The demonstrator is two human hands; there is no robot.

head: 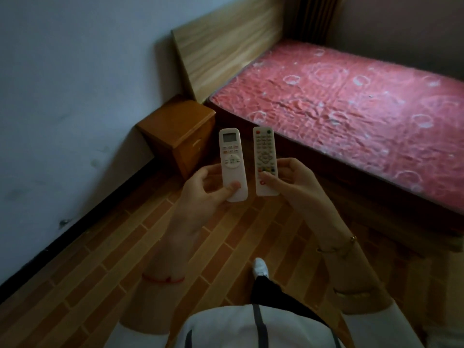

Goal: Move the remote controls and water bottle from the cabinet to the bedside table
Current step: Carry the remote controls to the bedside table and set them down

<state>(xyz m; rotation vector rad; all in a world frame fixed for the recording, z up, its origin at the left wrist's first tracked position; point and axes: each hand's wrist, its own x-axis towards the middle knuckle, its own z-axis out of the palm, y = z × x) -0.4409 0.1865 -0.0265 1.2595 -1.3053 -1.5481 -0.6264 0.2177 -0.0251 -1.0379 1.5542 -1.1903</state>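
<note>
Both hands clamp white remotes upright: left hand (200,190) grips the screen remote (233,164), right hand (288,179) the many-buttoned remote (266,160).

One head-worn view looks forward and steeply down from standing height. It faces the bedside table (179,126) and bed (351,116), floor (113,259) below.

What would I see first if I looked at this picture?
Two white remotes stand out in the middle: the left hand holds one with a screen, the right hand one with many buttons. Behind them on the right is a bed with a pink cover, and a small wooden bedside table sits by the wall.
</note>
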